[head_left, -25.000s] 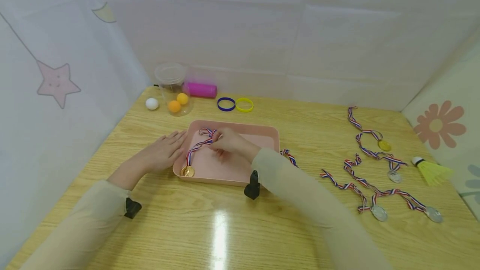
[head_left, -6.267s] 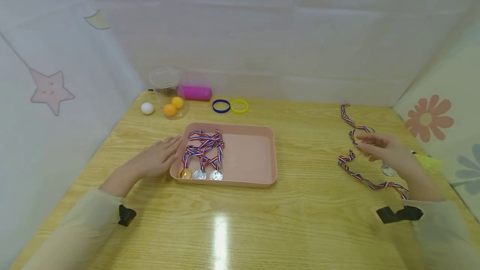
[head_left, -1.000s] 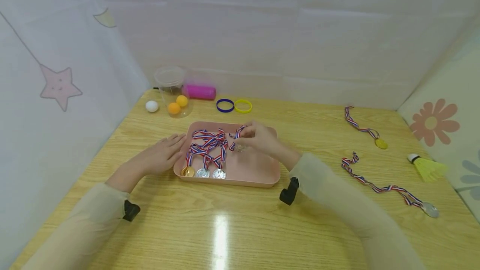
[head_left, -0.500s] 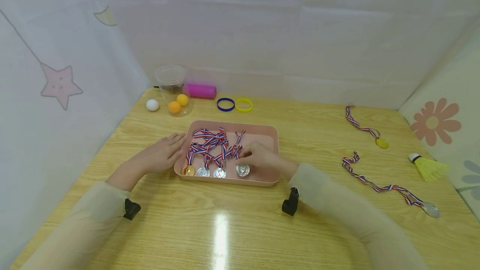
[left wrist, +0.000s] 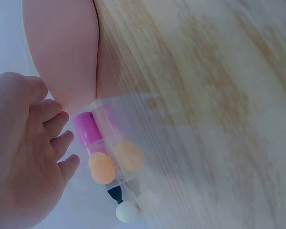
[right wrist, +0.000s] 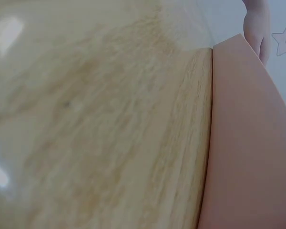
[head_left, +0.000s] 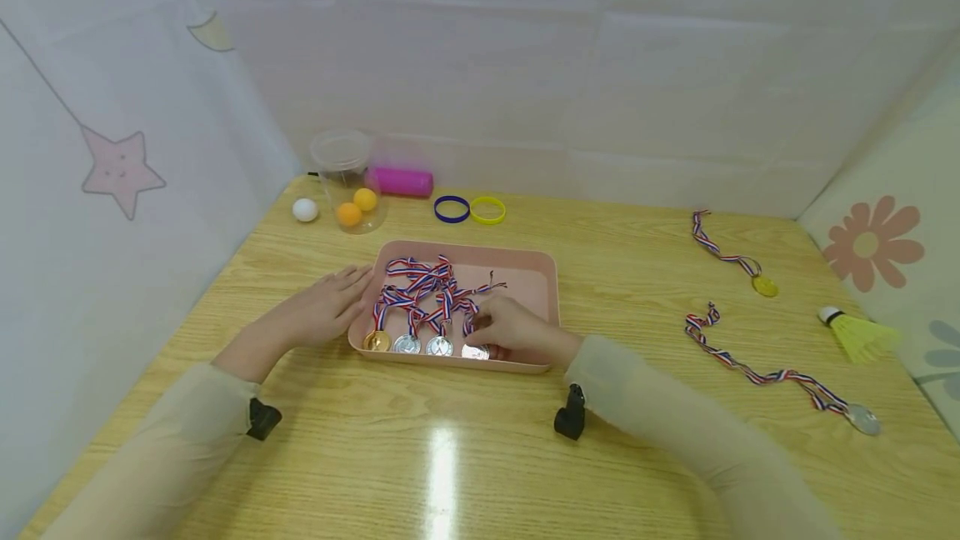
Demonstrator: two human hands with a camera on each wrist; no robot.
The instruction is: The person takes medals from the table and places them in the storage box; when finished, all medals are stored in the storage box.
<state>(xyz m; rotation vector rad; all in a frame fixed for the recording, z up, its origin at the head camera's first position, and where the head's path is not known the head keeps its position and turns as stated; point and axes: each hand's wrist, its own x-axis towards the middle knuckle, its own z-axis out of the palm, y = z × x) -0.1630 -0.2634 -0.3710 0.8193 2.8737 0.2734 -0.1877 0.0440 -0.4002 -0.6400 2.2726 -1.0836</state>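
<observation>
In the head view my left hand rests with its fingers laid along the left wall of the pink tray; the left wrist view shows those fingertips by the tray's end. My right hand is inside the tray, pinching a silver medal near its striped ribbon; the fingertips are partly hidden. To the left of that medal lie two more silver medals and a gold medal along the front wall. Their red, white and blue ribbons are bunched behind them.
On the table's right side lie a gold medal, a silver medal and a yellow shuttlecock. Behind the tray are two wristbands, a magenta cylinder, a clear cup with orange balls, and a white ball.
The medal brought over by my right hand came down into the tray, then shifted slightly left and forward to the front wall. Earlier, more medals lay at right. My left hand stays put.
</observation>
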